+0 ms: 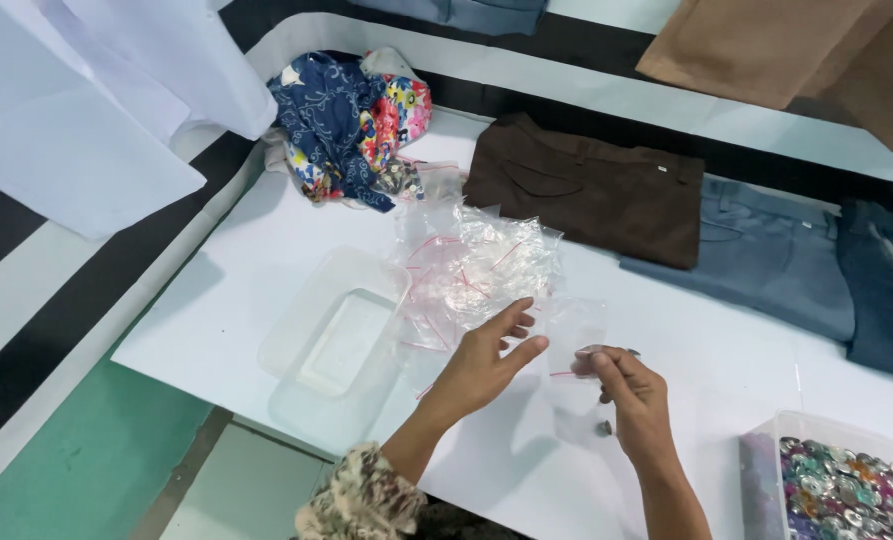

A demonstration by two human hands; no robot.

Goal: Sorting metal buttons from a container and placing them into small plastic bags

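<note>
Lying toward the left edge of the white surface [227,300]: a clear plastic tray [337,330], empty, with a bundle of patterned cloth [352,125] resting beyond it near the far left corner

Spreading across the middle of the surface: a heap of clear zip bags [477,265] with red seal lines, just beside the tray

Reaching in from the near edge: left hand [487,365], fingers stretched out and loosely together, thumb apart, gripping nothing, fingertips steadying a small clear bag [572,335] lifted just above the surface between both hands

Pinching the lip of that bag between thumb and forefinger: right hand [632,390], perhaps with something tiny in the pinch too, though too small for telling; one small metal piece [604,428] sitting on the surface under it

Seemingly opening or loading a single bag; calling next for parting the mouth wide and keeping it level

Lying along the far edge: brown trousers [587,190], then grey-blue trousers [767,250]

Standing at the near right corner: a clear box of metal buttons [837,490], well within reach of the right hand
</note>
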